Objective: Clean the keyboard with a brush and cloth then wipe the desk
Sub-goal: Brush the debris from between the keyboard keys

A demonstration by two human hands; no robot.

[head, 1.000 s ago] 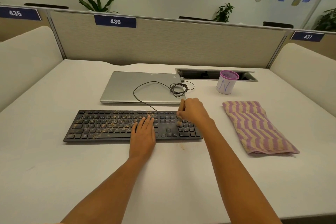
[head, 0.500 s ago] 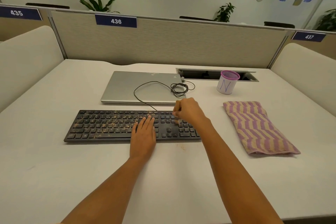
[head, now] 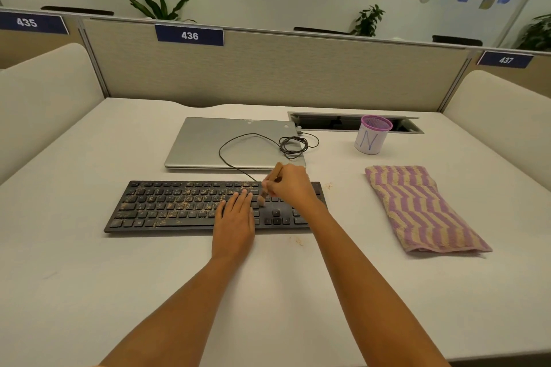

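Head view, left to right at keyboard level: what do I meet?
The keyboard, dusty left end first → left hand flat on the keys → brush → right hand gripping it → striped cloth.

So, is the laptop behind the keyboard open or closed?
Closed: the laptop lies flat with its lid down, no screen or keys showing.

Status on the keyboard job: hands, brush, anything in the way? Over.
Left hand flat on keyboard. Right hand grips brush, bristles on keys. Debris covers left keys; right end looks cleaner. Cloth lies apart, nothing in the way.
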